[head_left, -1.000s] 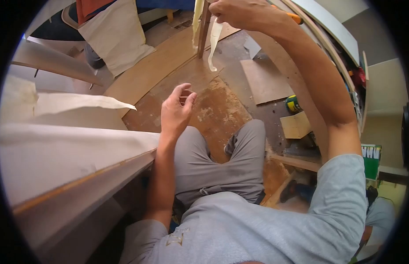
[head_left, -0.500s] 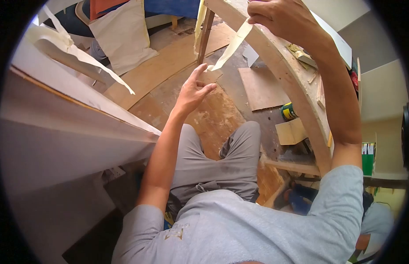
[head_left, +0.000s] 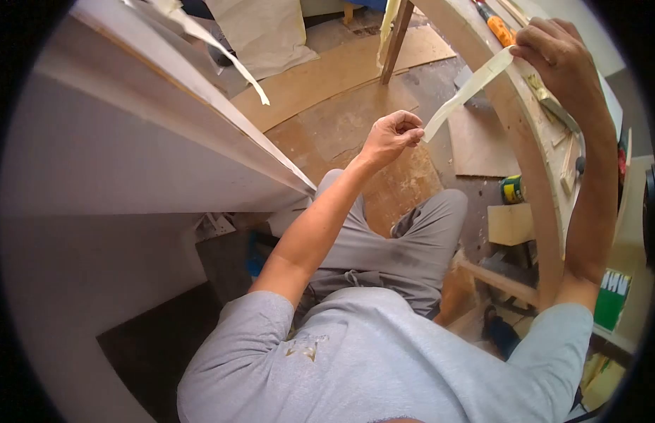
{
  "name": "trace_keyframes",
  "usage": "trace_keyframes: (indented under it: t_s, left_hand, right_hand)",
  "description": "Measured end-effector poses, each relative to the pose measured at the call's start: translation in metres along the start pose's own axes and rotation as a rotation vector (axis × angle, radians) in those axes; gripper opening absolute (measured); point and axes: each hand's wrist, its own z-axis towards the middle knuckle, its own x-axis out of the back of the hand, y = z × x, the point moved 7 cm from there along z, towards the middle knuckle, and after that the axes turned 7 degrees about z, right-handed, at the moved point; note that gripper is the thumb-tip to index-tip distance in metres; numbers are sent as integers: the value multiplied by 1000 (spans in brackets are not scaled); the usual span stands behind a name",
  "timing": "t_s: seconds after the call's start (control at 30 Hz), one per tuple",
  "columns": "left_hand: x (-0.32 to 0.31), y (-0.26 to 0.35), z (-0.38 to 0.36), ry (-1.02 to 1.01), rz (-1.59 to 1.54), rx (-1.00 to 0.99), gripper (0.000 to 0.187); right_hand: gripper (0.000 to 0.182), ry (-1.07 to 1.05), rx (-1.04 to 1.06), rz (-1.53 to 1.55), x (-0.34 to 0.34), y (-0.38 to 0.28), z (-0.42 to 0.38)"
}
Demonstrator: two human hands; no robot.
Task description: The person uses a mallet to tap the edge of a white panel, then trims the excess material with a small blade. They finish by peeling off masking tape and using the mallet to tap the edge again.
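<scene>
A pale strip of masking tape (head_left: pixel 470 90) stretches at a slant between my two hands. Its lower end is pinched between the thumb and fingers of my left hand (head_left: pixel 391 139), out over the floor in front of my knees. Higher up and to the right, my right hand (head_left: pixel 561 65) grips the upper end, above the curved wooden bench (head_left: pixel 511 106). The tape is slightly twisted and touches nothing but my fingers.
Another tape strip (head_left: pixel 218 46) dangles at the upper left, near the edge of a large pale panel (head_left: pixel 165 162). An orange-handled tool (head_left: pixel 499 29) and wood scraps lie on the bench. Below stand a green-yellow can (head_left: pixel 511 189) and a wooden block (head_left: pixel 511 224). Plywood sheets (head_left: pixel 482 141) cover parts of the floor.
My left hand has closed on the tape's free lower end, where its fingers were apart before. Both hands now appear farther right, and the view has shifted.
</scene>
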Motion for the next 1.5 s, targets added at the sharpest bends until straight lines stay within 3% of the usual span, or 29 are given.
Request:
trace_keyframes:
  t_s: [0.2, 0.27, 0.3, 0.37, 0.43, 0.53, 0.57, 0.63, 0.67, 0.7, 0.77, 0.83, 0.9, 0.97, 1.03, 1.1, 1.17, 1.23, 1.27, 1.4, 1.47, 1.5]
  left_hand:
    - [-1, 20, -23, -74, 369, 54, 15]
    - [-3, 39, -20, -146, 808, -311, 20]
    - [2, 40, -14, -167, 819, -295, 20]
    - [7, 45, -1, -244, 1181, -349, 30]
    - [20, 56, 20, -260, 1003, 158, 36]
    - [39, 76, 64, -287, 1019, 85, 31]
    - [46, 80, 80, -317, 1061, 37, 29]
    - [59, 81, 110, -502, 1229, -56, 23]
    - [49, 91, 118, -643, 1565, -126, 22]
    - [41, 100, 128, -779, 1899, -205, 21]
    - [31, 105, 140, -1013, 2017, -283, 16]
    - [28, 117, 138, -1144, 2144, -206, 22]
    - [65, 120, 127, -1278, 2025, -425, 41]
    - [116, 126, 103, -1388, 1944, -296, 47]
    - [169, 137, 75, -1371, 1907, -124, 40]
    - [200, 156, 55, -1397, 1861, -95, 43]
    - [225, 171, 41, -1319, 1876, 7, 45]
    - [257, 188, 23, -1313, 1931, 248, 45]
    - [256, 197, 9, -1377, 1828, 172, 46]
    - [283, 207, -21, -1490, 1726, 244, 40]
    - [290, 208, -28, -1495, 1761, 70, 29]
    - [293, 208, -34, -1498, 1750, 81, 29]
  right_hand:
    - [20, -52, -165, 70, -17, 15, -76]
    - [22, -94, -191, 79, -28, 27, -106]
    - [22, -93, -215, 94, -30, 25, -115]
    - [21, -100, -226, 147, -37, 12, -137]
    - [19, -61, -291, 118, -46, -4, -158]
    - [15, 200, -636, 146, -22, -55, -150]
    - [15, 197, -671, 159, -34, -59, -159]
    - [16, 399, -974, 426, -68, -53, -195]
    - [17, 429, -1010, 411, -86, -58, -206]
    - [17, 428, -1028, 437, -110, -63, -220]
    - [17, 444, -861, 453, -151, -81, -235]
    - [14, 479, -819, 468, -173, -105, -231]
    - [20, 520, -812, 502, -195, -128, -222]
    - [18, 534, -836, 597, -206, -148, -212]
    - [16, 537, -833, 730, -216, -179, -198]
    - [11, 465, -725, 815, -229, -205, -176]
    - [11, 540, -705, 881, -237, -225, -151]
    - [10, 603, -682, 934, -235, -240, -133]
    - [11, 614, -673, 961, -234, -248, -125]
    - [11, 593, -650, 1071, -237, -261, -105]
    - [11, 579, -636, 1108, -241, -268, -97]
    - [10, 574, -625, 1152, -240, -271, -95]
